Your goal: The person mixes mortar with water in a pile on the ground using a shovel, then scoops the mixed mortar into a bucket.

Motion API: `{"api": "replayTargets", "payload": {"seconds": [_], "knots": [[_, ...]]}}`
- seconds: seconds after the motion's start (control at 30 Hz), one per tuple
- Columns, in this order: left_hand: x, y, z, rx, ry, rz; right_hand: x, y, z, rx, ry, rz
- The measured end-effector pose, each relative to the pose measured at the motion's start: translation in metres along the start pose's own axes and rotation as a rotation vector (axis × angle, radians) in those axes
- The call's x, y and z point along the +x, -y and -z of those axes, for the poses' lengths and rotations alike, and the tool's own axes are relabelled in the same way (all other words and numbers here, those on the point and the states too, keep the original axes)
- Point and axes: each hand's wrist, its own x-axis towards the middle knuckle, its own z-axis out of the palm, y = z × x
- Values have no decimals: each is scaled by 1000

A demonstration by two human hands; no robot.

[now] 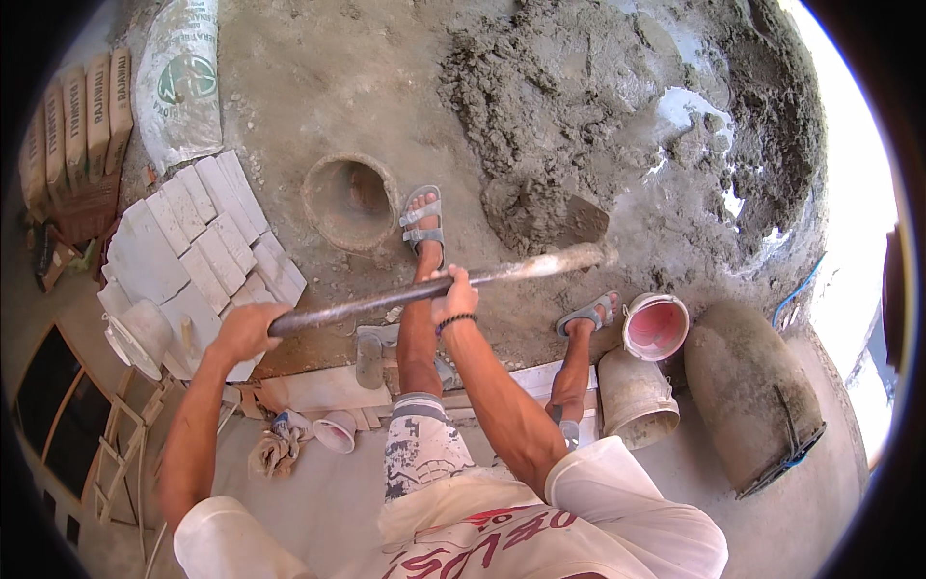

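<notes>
Both my hands grip a long-handled hoe (386, 307) that slants across in front of me. Closed around the handle's left end is my left hand (249, 333). Farther along, my right hand (455, 295) wraps the shaft, a dark beaded band at its wrist. The handle's far end is coated in pale mortar. Beside it, the hoe's grey blade (586, 220) rests against the near edge of a heap of wet mortar (569, 116), partly covered by the mix. Water pools on the heap's right side.
A round mortar-crusted bucket (321, 224) stands by my sandalled foot. Pale tiles (198, 232), a white sack (180, 87) and brown bags (96, 121) lie left. Near right are a bucket with a pink inside (632, 333), another bucket (617, 386) and a large grey drum (738, 386).
</notes>
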Motion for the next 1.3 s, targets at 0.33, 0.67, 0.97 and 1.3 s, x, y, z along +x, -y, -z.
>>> {"api": "replayTargets", "payload": {"seconds": [0.33, 0.67, 0.97, 1.3], "knots": [[-23, -146, -66, -295, 85, 234, 56, 69, 41, -580, -156, -3], [87, -282, -127, -738, 308, -40, 101, 237, 70, -731, -253, 366], [195, -325, -159, -910, 95, -110, 186, 334, 35, -1001, -430, 421], [46, -280, -117, -828, 129, 157, 144, 172, 38, -984, -183, 45]]}}
